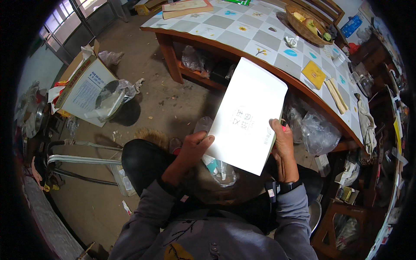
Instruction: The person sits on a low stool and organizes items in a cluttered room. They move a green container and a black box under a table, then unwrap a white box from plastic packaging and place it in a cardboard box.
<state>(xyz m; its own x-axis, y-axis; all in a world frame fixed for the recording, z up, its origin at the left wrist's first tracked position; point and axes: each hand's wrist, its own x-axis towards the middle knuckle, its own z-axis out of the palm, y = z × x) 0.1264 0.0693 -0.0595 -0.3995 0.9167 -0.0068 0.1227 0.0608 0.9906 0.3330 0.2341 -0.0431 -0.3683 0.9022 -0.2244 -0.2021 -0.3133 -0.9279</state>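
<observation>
A white sheet-like pack, perhaps a book or folder (248,107), bears printed writing and is held tilted above my lap. My left hand (196,145) grips its lower left edge, thumb on top. At its right edge my right hand (282,136) holds it, and a small black and pink object (283,125) shows by those fingers; I cannot tell what it is. Beneath the pack, a clear plastic bag with white and teal contents (221,170) lies on a dark round surface between my knees.
Ahead stands a wooden table with a checked cloth (227,31), carrying a fruit basket (307,27), a yellow square item (313,74) and a thick book (187,8). At left are a lined black bin (126,112), a large carton (86,89) and a metal-framed chair (84,159). Plastic bags (320,131) hang under the table.
</observation>
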